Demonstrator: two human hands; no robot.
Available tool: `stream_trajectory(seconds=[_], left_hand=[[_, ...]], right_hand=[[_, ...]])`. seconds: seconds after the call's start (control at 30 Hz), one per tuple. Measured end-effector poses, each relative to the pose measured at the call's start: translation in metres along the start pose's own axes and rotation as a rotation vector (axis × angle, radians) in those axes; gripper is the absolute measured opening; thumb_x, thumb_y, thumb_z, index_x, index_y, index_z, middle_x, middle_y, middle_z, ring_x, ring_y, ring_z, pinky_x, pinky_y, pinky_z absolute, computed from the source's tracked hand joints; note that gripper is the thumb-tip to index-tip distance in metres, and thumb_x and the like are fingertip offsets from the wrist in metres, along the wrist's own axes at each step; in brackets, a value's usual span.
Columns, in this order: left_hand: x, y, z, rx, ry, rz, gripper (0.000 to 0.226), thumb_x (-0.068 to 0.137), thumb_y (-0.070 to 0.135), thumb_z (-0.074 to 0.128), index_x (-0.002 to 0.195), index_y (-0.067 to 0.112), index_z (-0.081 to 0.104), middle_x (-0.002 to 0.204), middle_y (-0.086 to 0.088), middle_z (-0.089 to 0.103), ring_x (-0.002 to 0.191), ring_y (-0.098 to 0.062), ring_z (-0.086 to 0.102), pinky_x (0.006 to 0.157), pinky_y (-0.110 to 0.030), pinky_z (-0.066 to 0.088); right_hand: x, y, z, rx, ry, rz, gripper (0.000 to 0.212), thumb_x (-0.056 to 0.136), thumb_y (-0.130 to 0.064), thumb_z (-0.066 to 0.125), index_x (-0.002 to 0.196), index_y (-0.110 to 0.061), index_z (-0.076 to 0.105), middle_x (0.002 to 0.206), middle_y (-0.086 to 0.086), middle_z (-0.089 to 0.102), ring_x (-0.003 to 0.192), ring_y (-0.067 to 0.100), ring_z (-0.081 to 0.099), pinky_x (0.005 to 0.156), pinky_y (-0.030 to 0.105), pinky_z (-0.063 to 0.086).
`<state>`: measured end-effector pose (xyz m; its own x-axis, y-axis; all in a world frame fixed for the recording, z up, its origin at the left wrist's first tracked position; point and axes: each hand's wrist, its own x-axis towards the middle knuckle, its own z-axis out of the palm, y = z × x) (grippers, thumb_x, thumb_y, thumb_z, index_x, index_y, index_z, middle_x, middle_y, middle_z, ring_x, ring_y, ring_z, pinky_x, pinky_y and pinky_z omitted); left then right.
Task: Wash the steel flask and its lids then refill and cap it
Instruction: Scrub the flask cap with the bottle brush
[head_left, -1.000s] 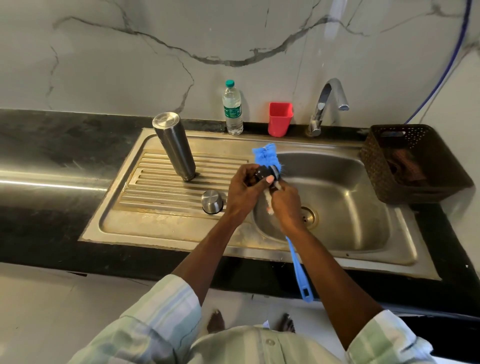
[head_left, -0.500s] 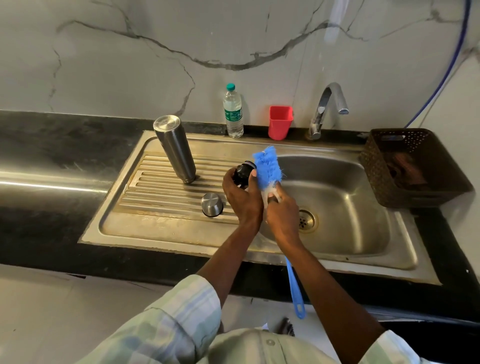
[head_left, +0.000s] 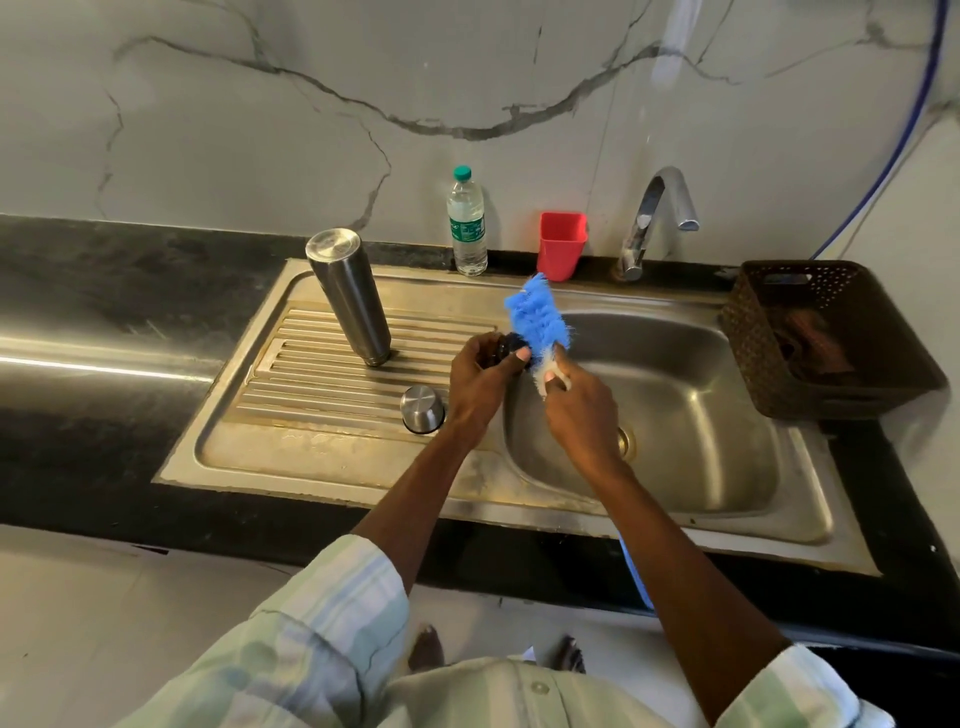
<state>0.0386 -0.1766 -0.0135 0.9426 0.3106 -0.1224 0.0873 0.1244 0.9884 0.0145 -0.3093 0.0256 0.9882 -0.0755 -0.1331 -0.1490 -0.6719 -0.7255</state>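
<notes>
the left hand (head_left: 480, 376) gripped a small dark inner lid (head_left: 511, 349) over the sink's (head_left: 675, 415) left edge. the right hand (head_left: 579, 410) curled around a blue brush (head_left: 537, 317), bristles touching that lid. the steel flask (head_left: 350, 296) stood inverted on the drainboard (head_left: 311, 374), with 1 steel cap (head_left: 423, 409) nearer.
</notes>
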Motion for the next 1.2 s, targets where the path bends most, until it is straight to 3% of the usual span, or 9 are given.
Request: stream_trajectory(seconds=[0.13, 0.27, 0.47, 0.6, 0.67, 0.83, 0.93, 1.07, 1.2], left_hand=[[-0.005, 0.011, -0.002, -0.062, -0.217, 0.036, 0.033, 0.077, 0.019, 0.079, 0.109, 0.017, 0.072, 0.109, -0.01, 0.075, 0.107, -0.03, 0.069, 0.099, -0.049, 0.052], [0.004, 0.018, 0.001, -0.125, -0.082, 0.053, 0.029, 0.09, 0.008, 0.071, 0.118, 0.004, 0.065, 0.106, -0.013, 0.073, 0.095, -0.024, 0.071, 0.083, -0.036, 0.059], [-0.012, -0.003, 0.012, -0.022, 0.061, 0.166, 0.032, 0.089, 0.019, 0.073, 0.12, 0.017, 0.064, 0.111, -0.004, 0.071, 0.104, -0.015, 0.068, 0.087, -0.032, 0.057], [-0.022, -0.013, 0.016, 0.066, 0.064, 0.22, 0.056, 0.076, 0.04, 0.078, 0.121, 0.012, 0.059, 0.114, -0.006, 0.07, 0.106, -0.019, 0.068, 0.091, -0.04, 0.058], [-0.022, -0.014, 0.012, 0.166, 0.051, 0.271, 0.056, 0.075, 0.039, 0.079, 0.121, 0.012, 0.06, 0.114, -0.005, 0.069, 0.103, -0.018, 0.068, 0.089, -0.041, 0.058], [-0.009, -0.012, -0.009, 0.225, 0.209, 0.333, 0.046, 0.078, 0.031, 0.079, 0.12, 0.02, 0.062, 0.114, -0.001, 0.066, 0.102, -0.019, 0.066, 0.087, -0.048, 0.057], [-0.014, -0.011, -0.015, 0.357, 0.076, 0.414, 0.048, 0.077, 0.027, 0.079, 0.121, 0.016, 0.063, 0.114, -0.005, 0.065, 0.102, -0.021, 0.066, 0.085, -0.046, 0.058], [-0.007, -0.004, -0.046, 0.316, 0.252, 0.323, 0.05, 0.083, 0.024, 0.078, 0.128, 0.01, 0.062, 0.121, -0.009, 0.062, 0.108, -0.021, 0.063, 0.091, -0.042, 0.056], [-0.013, 0.004, -0.081, 0.375, 0.347, 0.385, 0.05, 0.084, 0.019, 0.079, 0.13, 0.009, 0.062, 0.126, -0.01, 0.059, 0.112, -0.021, 0.061, 0.094, -0.032, 0.054]], right_hand=[[0.014, 0.004, 0.0, 0.129, -0.017, 0.045, 0.04, 0.094, -0.025, 0.049, 0.131, -0.034, 0.06, 0.112, 0.008, 0.069, 0.091, 0.029, 0.064, 0.078, 0.044, 0.054], [-0.004, -0.002, 0.011, 0.179, -0.044, 0.047, 0.043, 0.097, -0.026, 0.049, 0.139, -0.032, 0.052, 0.123, 0.006, 0.065, 0.097, 0.029, 0.064, 0.085, 0.046, 0.054], [-0.011, -0.006, 0.023, 0.324, -0.05, 0.124, 0.046, 0.089, -0.037, 0.045, 0.134, -0.044, 0.048, 0.114, 0.001, 0.07, 0.093, 0.029, 0.067, 0.082, 0.05, 0.056], [-0.004, -0.007, 0.015, 0.469, -0.041, 0.183, 0.024, 0.096, -0.021, 0.049, 0.097, -0.032, 0.071, 0.077, 0.008, 0.07, 0.059, 0.025, 0.064, 0.054, 0.033, 0.053], [-0.002, -0.006, 0.014, 0.487, -0.023, 0.19, 0.021, 0.096, -0.02, 0.051, 0.096, -0.022, 0.072, 0.07, 0.006, 0.067, 0.054, 0.024, 0.061, 0.047, 0.029, 0.048], [-0.018, -0.01, 0.036, 0.342, -0.096, 0.138, 0.035, 0.09, -0.03, 0.048, 0.121, -0.034, 0.063, 0.098, 0.006, 0.072, 0.085, 0.031, 0.068, 0.079, 0.049, 0.056], [-0.01, -0.011, 0.04, 0.415, -0.065, 0.181, 0.025, 0.086, -0.031, 0.05, 0.096, -0.036, 0.072, 0.088, 0.006, 0.073, 0.079, 0.033, 0.069, 0.075, 0.055, 0.056], [-0.022, -0.021, 0.053, 0.388, -0.087, 0.073, 0.037, 0.094, -0.027, 0.051, 0.129, -0.034, 0.061, 0.11, 0.003, 0.071, 0.089, 0.026, 0.069, 0.082, 0.049, 0.057], [-0.031, -0.025, 0.071, 0.462, -0.108, 0.073, 0.042, 0.096, -0.023, 0.054, 0.138, -0.029, 0.054, 0.118, 0.003, 0.069, 0.082, 0.022, 0.07, 0.074, 0.043, 0.06]])
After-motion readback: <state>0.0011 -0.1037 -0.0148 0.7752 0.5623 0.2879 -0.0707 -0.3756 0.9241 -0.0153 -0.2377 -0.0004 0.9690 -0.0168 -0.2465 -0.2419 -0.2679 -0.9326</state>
